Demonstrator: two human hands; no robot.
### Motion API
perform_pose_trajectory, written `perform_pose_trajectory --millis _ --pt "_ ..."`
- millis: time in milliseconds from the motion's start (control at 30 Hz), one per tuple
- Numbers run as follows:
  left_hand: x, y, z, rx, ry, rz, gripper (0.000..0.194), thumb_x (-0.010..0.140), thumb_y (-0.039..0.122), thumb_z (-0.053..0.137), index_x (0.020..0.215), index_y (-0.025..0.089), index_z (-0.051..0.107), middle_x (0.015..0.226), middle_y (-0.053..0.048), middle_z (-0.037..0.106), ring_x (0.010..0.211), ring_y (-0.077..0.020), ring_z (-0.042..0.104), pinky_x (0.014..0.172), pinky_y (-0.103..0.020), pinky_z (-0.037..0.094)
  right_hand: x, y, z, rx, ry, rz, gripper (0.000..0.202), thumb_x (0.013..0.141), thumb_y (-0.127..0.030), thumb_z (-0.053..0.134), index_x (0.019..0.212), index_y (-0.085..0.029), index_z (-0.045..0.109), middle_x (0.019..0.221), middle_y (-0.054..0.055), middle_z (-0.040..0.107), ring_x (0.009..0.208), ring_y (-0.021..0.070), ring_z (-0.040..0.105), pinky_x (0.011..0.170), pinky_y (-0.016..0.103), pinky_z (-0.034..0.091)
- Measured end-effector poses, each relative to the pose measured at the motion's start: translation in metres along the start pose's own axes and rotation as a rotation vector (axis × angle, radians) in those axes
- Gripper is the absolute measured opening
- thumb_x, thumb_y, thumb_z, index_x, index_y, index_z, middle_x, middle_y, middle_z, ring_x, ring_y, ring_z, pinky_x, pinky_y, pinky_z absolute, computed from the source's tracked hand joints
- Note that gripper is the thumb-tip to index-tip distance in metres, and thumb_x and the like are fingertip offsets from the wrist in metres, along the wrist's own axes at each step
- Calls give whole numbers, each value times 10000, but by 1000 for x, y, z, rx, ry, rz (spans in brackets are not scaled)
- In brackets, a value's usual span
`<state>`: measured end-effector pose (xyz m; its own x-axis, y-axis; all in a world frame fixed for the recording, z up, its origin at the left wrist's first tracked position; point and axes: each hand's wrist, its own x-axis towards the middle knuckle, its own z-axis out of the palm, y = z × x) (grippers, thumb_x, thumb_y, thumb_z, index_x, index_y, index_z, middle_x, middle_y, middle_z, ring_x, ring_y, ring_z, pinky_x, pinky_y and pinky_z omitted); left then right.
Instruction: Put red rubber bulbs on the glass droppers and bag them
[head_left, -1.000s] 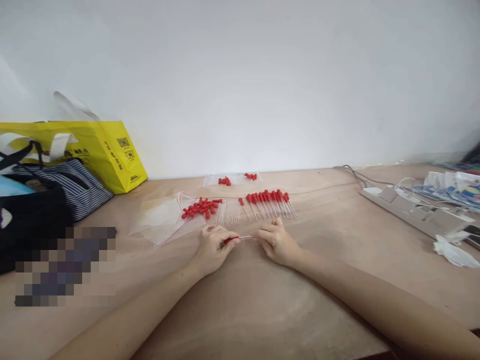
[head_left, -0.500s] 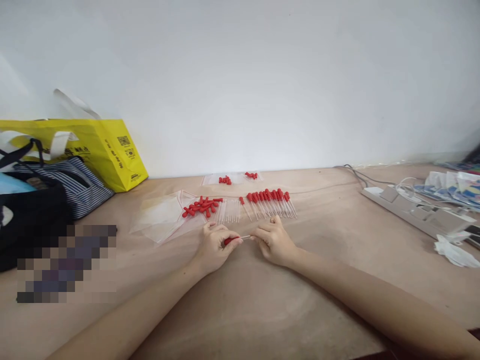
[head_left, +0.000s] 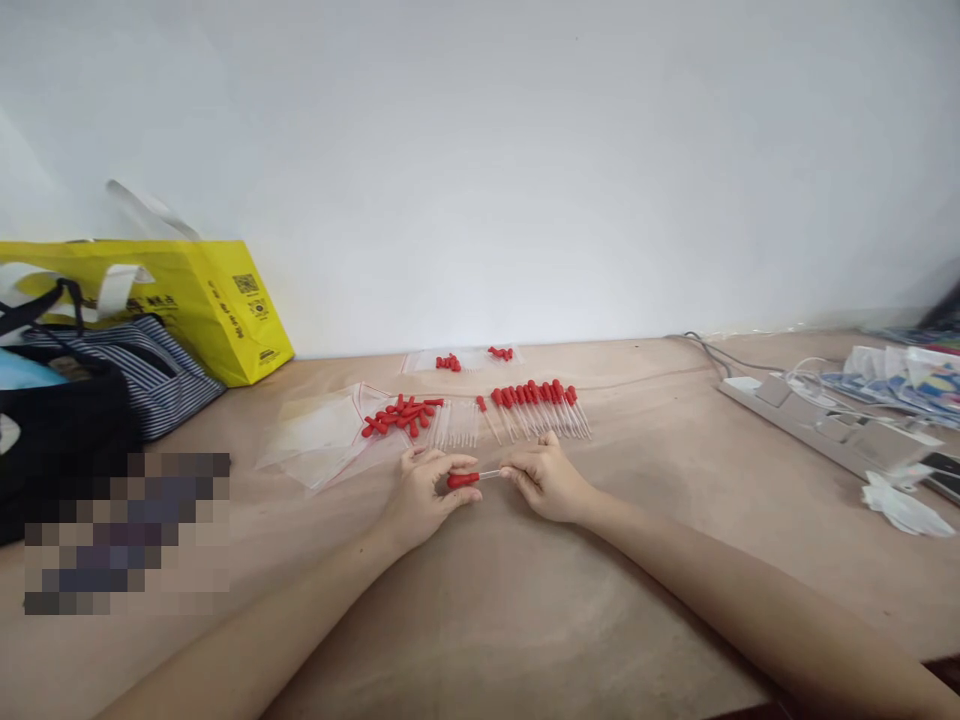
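A glass dropper with a red rubber bulb (head_left: 463, 481) lies sideways between my two hands. My right hand (head_left: 551, 482) pinches its clear glass tube near the tip. Around the bulb, the thumb and forefinger of my left hand (head_left: 421, 500) are spread apart, with gaps above and below the red rubber. Just beyond my hands, a row of droppers with red bulbs (head_left: 534, 393) lies side by side. To its left are bare glass tubes (head_left: 454, 425) and a pile of loose red bulbs (head_left: 400, 415) by clear plastic bags (head_left: 315, 430).
More red bulbs (head_left: 448, 363) lie on a plastic bag near the wall. On the left stand a yellow bag (head_left: 225, 310), a striped pouch (head_left: 169, 365) and a black bag (head_left: 75, 440). A white power strip (head_left: 810, 420) with cables and a crumpled tissue (head_left: 907, 505) are at right.
My left thumb and forefinger have parted from the red bulb, which now shows more fully. The right hand keeps its pinch on the glass tube in nearly the same place.
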<state>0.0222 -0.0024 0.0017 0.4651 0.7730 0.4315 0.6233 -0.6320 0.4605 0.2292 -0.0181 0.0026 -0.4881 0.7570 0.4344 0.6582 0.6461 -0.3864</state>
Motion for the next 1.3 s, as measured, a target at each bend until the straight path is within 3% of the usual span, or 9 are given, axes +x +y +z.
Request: perform_pose_trajectory --millis 200,333,533,800,967,1067,1133,1233,1300 --pt "-2 5 0 -26 61 8 122 731 366 588 766 258 633 749 34 670 705 -152 584 934 -439 227 -2 -4 0 -38 56 -24 255 867 -225 352 733 -160 560 657 -4 601 590 93 467 659 261 173" --pt "-3 9 5 -82 134 -19 133 702 368 614 717 239 643 698 27 668 640 -143 581 896 -425 288 -4 -9 4 -43 135 -48 258 864 -232 357 737 -161 569 640 -4 598 564 90 457 640 262 171" --pt "-4 15 7 -178 184 -37 163 681 374 626 697 214 658 639 8 661 592 -140 568 752 -346 428 -4 -11 5 -49 139 -43 265 868 -237 351 762 -173 585 626 -9 600 557 86 467 639 266 173" --pt "3 19 4 -447 144 -221 178 648 331 638 730 175 661 677 -8 677 643 -155 610 616 -272 503 1 -10 1 -1 74 -14 269 885 -235 344 804 -164 590 736 14 609 681 104 506 663 264 214" --pt "5 13 2 -495 72 -265 177 650 320 632 735 167 656 685 -10 677 657 -155 614 648 -272 502 0 -5 -7 -173 42 -87 201 840 -231 441 894 -202 633 791 43 574 773 150 464 673 280 239" --pt "5 7 2 -445 26 -244 216 689 351 601 803 174 647 738 -15 672 716 -165 609 685 -287 486 1 -4 -7 -179 5 -90 205 830 -203 447 879 -180 645 764 54 568 753 150 465 670 272 280" --pt "5 0 0 -321 51 -205 308 698 367 599 952 193 609 820 -17 658 791 -176 591 738 -309 461 5 -1 -5 -148 -24 -44 219 834 -186 426 863 -161 642 764 59 574 738 143 483 662 253 315" --pt "9 -13 -8 -34 170 -175 510 675 353 628 1147 228 480 903 -17 622 835 -190 554 820 -366 390 19 5 -1 -135 -27 134 226 835 -185 403 869 -162 625 796 58 600 738 139 527 652 234 349" --pt "12 -24 -16 143 243 -222 493 671 328 628 1132 233 479 881 -20 612 843 -207 541 854 -400 330 33 10 3 -170 -3 296 228 836 -201 389 883 -167 610 827 61 621 769 152 556 662 238 362"
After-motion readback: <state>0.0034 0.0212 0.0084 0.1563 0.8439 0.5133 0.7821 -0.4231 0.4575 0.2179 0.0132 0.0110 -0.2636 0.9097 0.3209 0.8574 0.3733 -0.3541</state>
